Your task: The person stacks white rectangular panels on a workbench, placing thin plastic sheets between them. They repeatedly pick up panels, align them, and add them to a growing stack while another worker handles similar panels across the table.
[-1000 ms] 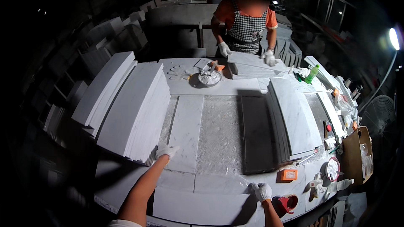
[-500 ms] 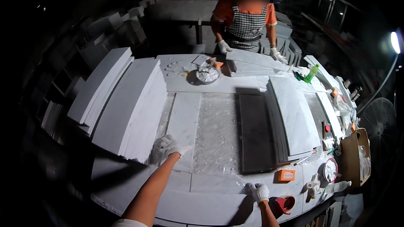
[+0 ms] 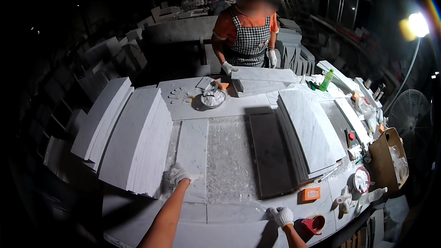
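Observation:
My left hand (image 3: 179, 173), in a white knit glove, lies over the left edge of a long white marble strip (image 3: 193, 142). Its fingers rest flat and the thumb points right across the stone. Near the front edge of the table, my gloved right hand (image 3: 281, 216) is closed, with its fingers curled; what it holds, if anything, is hidden. A clear, shiny film-like patch (image 3: 257, 211) shows just left of it. Beside that hand stands a red cup-shaped container (image 3: 314, 224), and an orange box (image 3: 311, 194) lies a little beyond.
Stacked marble slabs stand on the left (image 3: 133, 142) and right (image 3: 312, 133). A dark slab (image 3: 272, 156) leans inward. Across the table, a person in a checked apron (image 3: 250, 36) stands behind more slabs (image 3: 262, 76). A bowl of white paste (image 3: 212, 98), green bottle (image 3: 326, 80) and cardboard box (image 3: 386, 158) are around.
The whole view has shifted, with the scene sitting lower and further left. The other person's hand on the right has drawn back from the slab toward the body. My hands stay in nearly the same places.

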